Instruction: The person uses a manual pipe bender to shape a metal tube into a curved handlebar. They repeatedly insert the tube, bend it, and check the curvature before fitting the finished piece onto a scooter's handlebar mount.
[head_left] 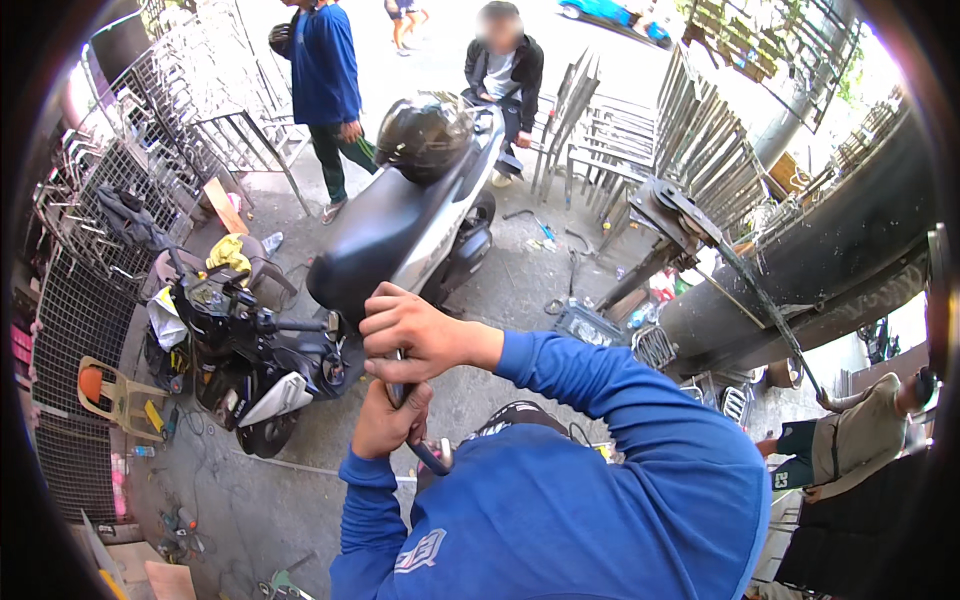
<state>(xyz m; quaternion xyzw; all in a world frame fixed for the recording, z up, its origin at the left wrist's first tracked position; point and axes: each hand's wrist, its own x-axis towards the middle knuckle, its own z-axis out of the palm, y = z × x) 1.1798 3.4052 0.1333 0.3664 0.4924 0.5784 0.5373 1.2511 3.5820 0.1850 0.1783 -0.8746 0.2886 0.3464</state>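
Both my hands are wrapped around a dark metal bar with a curved end (430,460), held close in front of my chest. My right hand (415,335) is closed on its upper part, and the fingers hide that end. Just below, my left hand (388,418) grips the bar, with the thumb lying along it. The curved end sticks out under the left hand, beside my blue shirt. Whether the bar is hollow or solid, I cannot tell.
A scooter (375,235) with a helmet (428,138) on its seat stands ahead. A second motorcycle (265,385) is at the left. Metal racks (625,140) and a large dark cylinder (800,270) are at the right. Several people are around; tools and cables lie on the floor.
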